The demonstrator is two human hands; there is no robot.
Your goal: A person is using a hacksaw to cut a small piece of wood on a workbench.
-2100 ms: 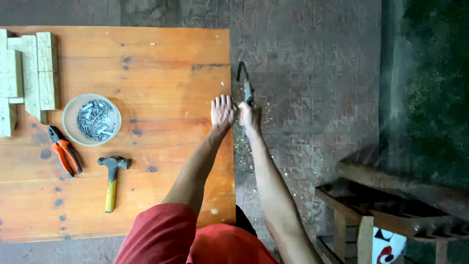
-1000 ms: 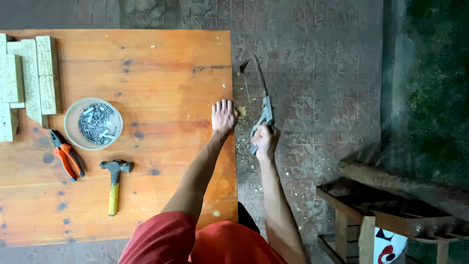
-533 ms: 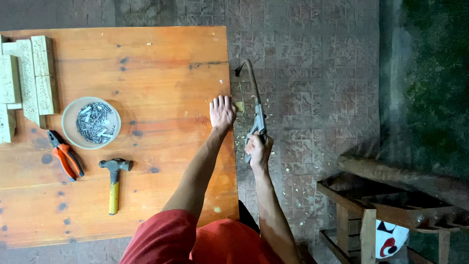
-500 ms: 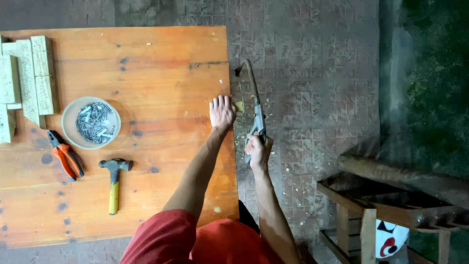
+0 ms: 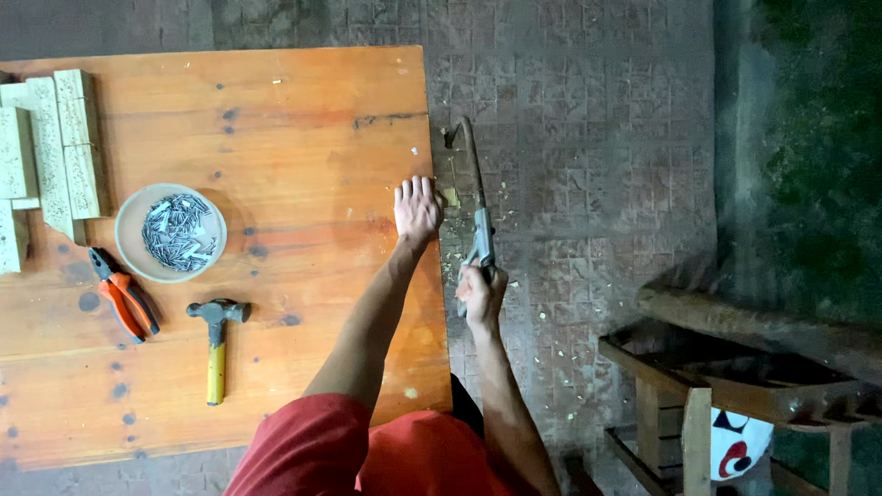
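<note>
Since half a second ago the saw (image 5: 474, 197) has barely shifted along its line, and the right hand (image 5: 480, 292) sits at nearly the same spot off the tabletop's right edge; two seconds back that hand was up beside the left one, so it has drawn toward the body.

Right hand: fingers closed around the saw's handle, just off the tabletop (image 5: 303, 119) edge. The blade's long axis runs away from the body, nearly parallel to that edge, with its far tip up near the dark crack in the board. Whether the teeth bite the wood cannot be told.

Left hand (image 5: 418, 207): laid flat on the tabletop at the right edge, fingers spread and extended, gripping nothing — it lies just beside the blade, to its left, with a small pale offcut (image 5: 450, 197) between them. The left hand is the nearer to the blade's middle; the right holds the near end.

Room: paved floor (image 5: 588, 138), strewn with chips, lies open to the right of the blade; a wooden bench frame (image 5: 698, 367) stands well apart, lower right. Bowl of nails (image 5: 171, 231), pliers (image 5: 123, 294), hammer (image 5: 216, 340) and wood blocks (image 5: 55, 147) sit well to the left.
</note>
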